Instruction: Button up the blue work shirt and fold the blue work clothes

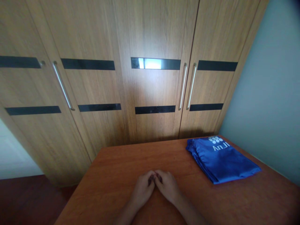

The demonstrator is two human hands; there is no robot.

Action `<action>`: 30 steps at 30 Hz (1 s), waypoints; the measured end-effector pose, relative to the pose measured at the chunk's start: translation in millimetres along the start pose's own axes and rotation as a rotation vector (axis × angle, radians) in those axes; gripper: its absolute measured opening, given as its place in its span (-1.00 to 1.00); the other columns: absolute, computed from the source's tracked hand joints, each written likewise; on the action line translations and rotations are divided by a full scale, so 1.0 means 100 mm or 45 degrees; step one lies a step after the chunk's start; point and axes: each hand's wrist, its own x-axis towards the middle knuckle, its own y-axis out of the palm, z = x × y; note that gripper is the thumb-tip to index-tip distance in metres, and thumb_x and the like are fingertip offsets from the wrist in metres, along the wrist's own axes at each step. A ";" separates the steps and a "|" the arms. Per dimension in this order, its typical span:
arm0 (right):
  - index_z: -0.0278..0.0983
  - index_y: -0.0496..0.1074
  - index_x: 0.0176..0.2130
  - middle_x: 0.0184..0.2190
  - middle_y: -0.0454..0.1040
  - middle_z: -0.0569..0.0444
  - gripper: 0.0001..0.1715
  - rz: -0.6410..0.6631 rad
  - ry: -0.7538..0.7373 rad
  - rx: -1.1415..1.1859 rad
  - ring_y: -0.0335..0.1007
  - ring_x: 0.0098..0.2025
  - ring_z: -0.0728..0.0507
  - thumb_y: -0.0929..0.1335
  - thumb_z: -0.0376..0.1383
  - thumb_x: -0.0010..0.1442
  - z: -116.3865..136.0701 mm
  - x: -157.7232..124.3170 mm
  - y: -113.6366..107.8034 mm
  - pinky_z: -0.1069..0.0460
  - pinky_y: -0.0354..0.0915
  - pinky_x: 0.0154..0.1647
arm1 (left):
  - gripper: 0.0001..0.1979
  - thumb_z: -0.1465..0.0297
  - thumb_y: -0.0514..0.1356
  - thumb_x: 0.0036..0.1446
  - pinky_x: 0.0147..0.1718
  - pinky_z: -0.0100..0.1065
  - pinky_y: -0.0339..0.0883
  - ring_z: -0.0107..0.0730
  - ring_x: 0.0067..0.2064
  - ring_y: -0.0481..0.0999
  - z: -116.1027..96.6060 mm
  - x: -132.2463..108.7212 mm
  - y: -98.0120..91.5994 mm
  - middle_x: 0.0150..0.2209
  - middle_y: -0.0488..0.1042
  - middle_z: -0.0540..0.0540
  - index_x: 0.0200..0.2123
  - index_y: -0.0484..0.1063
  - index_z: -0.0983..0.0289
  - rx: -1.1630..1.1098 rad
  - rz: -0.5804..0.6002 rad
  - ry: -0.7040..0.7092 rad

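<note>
Head view, left hand [142,188], right hand [167,186], curled; one table [112,175], one garment [222,160]

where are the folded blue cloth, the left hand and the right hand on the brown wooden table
folded blue cloth with white print [222,161]: head view, middle of its top layer
left hand [143,187]: head view, back of the hand
right hand [167,186]: head view, back of the hand

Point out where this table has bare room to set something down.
Bare: table left of the left hand, the strip beyond the hands, and the near right side. Crowded: far right corner, holding the folded blue cloth.
</note>
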 end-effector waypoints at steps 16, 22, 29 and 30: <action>-0.20 0.48 -0.24 -0.38 0.55 0.11 -0.75 -0.009 -0.009 0.007 0.45 -0.36 -0.05 0.22 -0.30 0.26 -0.03 0.01 0.03 0.13 0.15 -0.36 | -0.74 0.58 0.01 0.01 -0.23 -0.41 0.27 -0.35 -0.24 0.50 0.02 0.01 0.00 -0.29 0.54 0.07 -0.31 0.43 0.24 0.058 0.003 -0.022; -0.19 0.48 -0.24 -0.37 0.55 0.10 -0.75 0.001 0.005 0.002 0.44 -0.36 -0.05 0.22 -0.30 0.26 -0.01 0.01 0.00 0.13 0.16 -0.36 | -0.76 0.56 0.01 0.04 -0.25 -0.41 0.27 -0.36 -0.26 0.49 0.02 0.00 0.00 -0.30 0.54 0.08 -0.31 0.43 0.25 0.044 0.006 -0.006; -0.19 0.48 -0.23 -0.36 0.55 0.10 -0.75 0.003 0.005 -0.003 0.45 -0.35 -0.05 0.22 -0.30 0.26 0.01 0.00 -0.02 0.13 0.16 -0.35 | -0.76 0.56 0.01 0.03 -0.26 -0.41 0.27 -0.36 -0.27 0.49 0.01 0.00 0.00 -0.32 0.53 0.05 -0.32 0.43 0.24 0.047 -0.008 -0.006; -0.19 0.48 -0.23 -0.36 0.56 0.10 -0.75 0.002 0.009 -0.003 0.45 -0.35 -0.05 0.22 -0.30 0.26 0.01 0.00 -0.02 0.12 0.17 -0.34 | -0.76 0.57 0.01 0.03 -0.26 -0.41 0.27 -0.36 -0.27 0.49 0.01 0.00 0.00 -0.32 0.53 0.06 -0.32 0.43 0.24 0.048 -0.008 -0.012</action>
